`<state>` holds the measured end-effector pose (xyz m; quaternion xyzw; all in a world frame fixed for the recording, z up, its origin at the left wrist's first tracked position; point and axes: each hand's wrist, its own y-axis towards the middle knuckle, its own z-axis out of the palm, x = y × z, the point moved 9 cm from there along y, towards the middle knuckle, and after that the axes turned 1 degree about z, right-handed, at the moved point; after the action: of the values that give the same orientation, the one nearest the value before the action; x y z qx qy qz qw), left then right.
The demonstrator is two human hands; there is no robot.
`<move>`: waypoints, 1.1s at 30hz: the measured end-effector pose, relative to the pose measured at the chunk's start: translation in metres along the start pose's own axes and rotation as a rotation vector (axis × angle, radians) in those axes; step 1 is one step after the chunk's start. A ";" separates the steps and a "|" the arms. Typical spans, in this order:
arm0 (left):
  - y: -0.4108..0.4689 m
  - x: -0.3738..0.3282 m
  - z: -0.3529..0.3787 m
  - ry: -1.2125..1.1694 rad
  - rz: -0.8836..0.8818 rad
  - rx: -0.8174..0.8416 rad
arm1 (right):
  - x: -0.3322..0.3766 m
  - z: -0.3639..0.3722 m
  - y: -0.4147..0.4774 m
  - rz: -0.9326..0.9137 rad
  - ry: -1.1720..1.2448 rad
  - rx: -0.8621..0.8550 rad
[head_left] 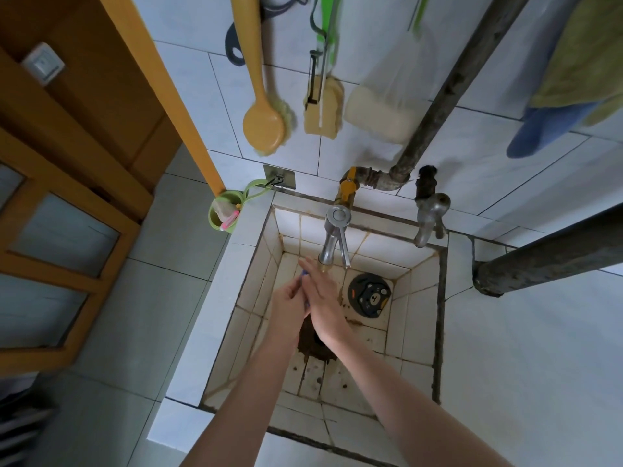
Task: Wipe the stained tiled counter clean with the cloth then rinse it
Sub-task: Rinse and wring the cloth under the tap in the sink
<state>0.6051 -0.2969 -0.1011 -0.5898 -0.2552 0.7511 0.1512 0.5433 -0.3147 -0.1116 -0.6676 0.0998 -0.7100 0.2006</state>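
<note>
Head view: the blue cloth [305, 274] is gripped in the curled fingers of the left hand [286, 306] and pressed by the straight-fingered right hand [324, 310], low in the tiled sink [421, 298]. The tap spout [325, 257] is found just at 12 o'clock.

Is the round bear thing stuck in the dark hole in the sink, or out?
Out. The round bear disc lies flat on the sink floor, right of the dark hole, which is uncovered.
</note>
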 end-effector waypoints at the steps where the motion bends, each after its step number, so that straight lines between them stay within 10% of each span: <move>1: -0.001 0.000 0.000 0.005 0.004 -0.006 | 0.001 -0.003 0.003 -0.009 0.054 -0.040; 10: 0.000 -0.001 -0.011 -0.031 -0.053 0.004 | 0.000 -0.037 0.018 0.270 0.000 -0.239; 15: 0.002 -0.003 -0.011 0.015 -0.020 -0.004 | 0.014 -0.002 -0.011 0.037 0.124 0.192; 23: -0.005 -0.006 -0.010 0.053 0.043 0.031 | 0.002 -0.044 0.016 0.174 -0.057 -0.227; 29: -0.002 -0.013 -0.009 0.075 0.081 -0.012 | 0.014 -0.004 -0.015 0.030 0.055 0.125; 33: -0.008 -0.006 -0.003 0.050 0.083 -0.004 | -0.001 -0.012 -0.001 0.045 0.105 -0.055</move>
<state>0.6092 -0.2933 -0.0922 -0.6188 -0.2282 0.7412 0.1251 0.5312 -0.3148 -0.1128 -0.6321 0.1446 -0.7365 0.1928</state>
